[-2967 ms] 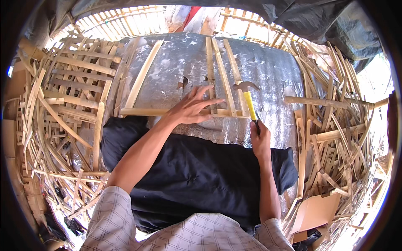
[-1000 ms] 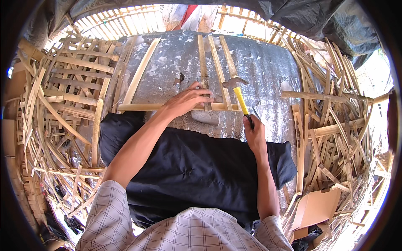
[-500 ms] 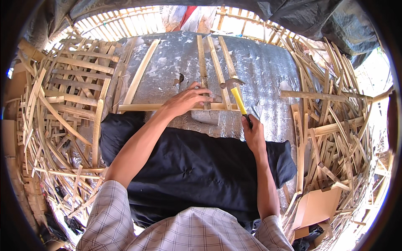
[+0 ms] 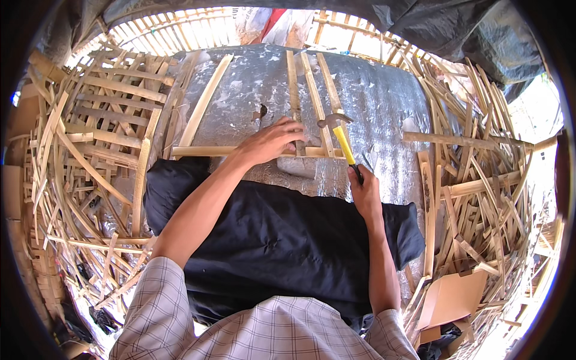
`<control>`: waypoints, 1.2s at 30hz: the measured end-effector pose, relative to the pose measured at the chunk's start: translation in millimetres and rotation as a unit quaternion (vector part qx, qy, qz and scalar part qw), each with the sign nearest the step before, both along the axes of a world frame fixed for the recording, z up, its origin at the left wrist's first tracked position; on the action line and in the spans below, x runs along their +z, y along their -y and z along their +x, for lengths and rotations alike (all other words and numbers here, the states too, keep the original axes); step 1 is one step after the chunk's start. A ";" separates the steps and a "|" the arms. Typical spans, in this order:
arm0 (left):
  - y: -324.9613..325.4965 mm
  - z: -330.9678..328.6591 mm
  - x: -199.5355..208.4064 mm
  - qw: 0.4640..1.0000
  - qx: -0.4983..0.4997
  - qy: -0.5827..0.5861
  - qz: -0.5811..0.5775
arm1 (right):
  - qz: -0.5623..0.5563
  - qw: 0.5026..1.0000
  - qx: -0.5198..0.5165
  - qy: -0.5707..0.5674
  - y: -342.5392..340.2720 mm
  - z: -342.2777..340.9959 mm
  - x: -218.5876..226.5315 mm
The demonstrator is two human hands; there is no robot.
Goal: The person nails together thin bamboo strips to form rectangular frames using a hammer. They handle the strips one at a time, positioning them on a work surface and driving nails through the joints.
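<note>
My right hand [image 4: 366, 191] is closed round the black grip of a claw hammer [image 4: 343, 141] with a yellow handle. The hammer's head [image 4: 335, 120] is raised near the upright slats, its claw pointing right. My left hand [image 4: 276, 141] bends over a crosswise bamboo strip [image 4: 204, 151], by the lower end of an upright bamboo slat [image 4: 293, 84]. Its fingers are curled together, and whatever they pinch is too small or hidden to make out. Two more upright slats, a middle one [image 4: 313, 90] and a right one [image 4: 329, 84], stand beside it; the middle one's lower end reaches the crosswise strip.
Black cloth [image 4: 276, 240] covers my lap. Another slat [image 4: 207, 99] slants at the left on the silvery sheet [image 4: 252, 78]. A stack of bamboo lattices [image 4: 114, 114] rises at the left, loose bamboo strips [image 4: 480, 180] heap at the right, and a cardboard box [image 4: 453, 297] sits lower right.
The view has shifted slightly, so the slats appear a little farther right. My left fingers look a little more curled; the hammer stays raised in my right hand.
</note>
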State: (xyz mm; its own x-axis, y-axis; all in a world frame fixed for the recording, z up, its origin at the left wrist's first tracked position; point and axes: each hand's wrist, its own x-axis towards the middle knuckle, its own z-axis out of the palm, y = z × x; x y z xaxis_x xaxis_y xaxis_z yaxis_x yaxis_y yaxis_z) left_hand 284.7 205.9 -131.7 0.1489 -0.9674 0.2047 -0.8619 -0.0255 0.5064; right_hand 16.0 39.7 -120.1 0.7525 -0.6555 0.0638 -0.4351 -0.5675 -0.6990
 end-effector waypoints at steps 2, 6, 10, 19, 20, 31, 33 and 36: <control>-1.9 0.6 3.3 1.000 -0.001 -0.009 0.008 | 0.001 1.000 0.000 -0.004 -0.3 0.4 1.0; -2.7 2.3 11.2 0.997 -0.009 -0.046 0.066 | 0.004 1.000 0.000 -0.001 -1.3 1.3 1.9; -3.7 -1.4 25.9 0.990 0.011 -0.073 0.119 | -0.008 1.000 -0.001 -0.001 0.8 -0.9 -0.5; -21.2 -10.9 -11.5 0.999 0.012 0.015 0.032 | 0.017 1.000 0.011 -0.001 -6.2 1.3 9.8; -23.6 -10.5 -14.2 0.999 0.018 0.033 0.028 | 0.024 1.000 0.012 0.002 -6.8 1.1 8.0; -26.4 -21.1 -9.7 0.998 0.055 0.022 0.028 | 0.018 0.999 0.010 0.042 -5.0 -3.8 11.7; -27.9 -20.9 -9.3 0.997 0.062 0.020 0.038 | 0.025 0.998 0.009 0.048 -5.2 -3.3 11.8; -28.5 -20.7 -9.0 0.997 0.063 0.025 0.036 | 0.044 0.998 0.010 0.045 -6.4 -3.5 15.0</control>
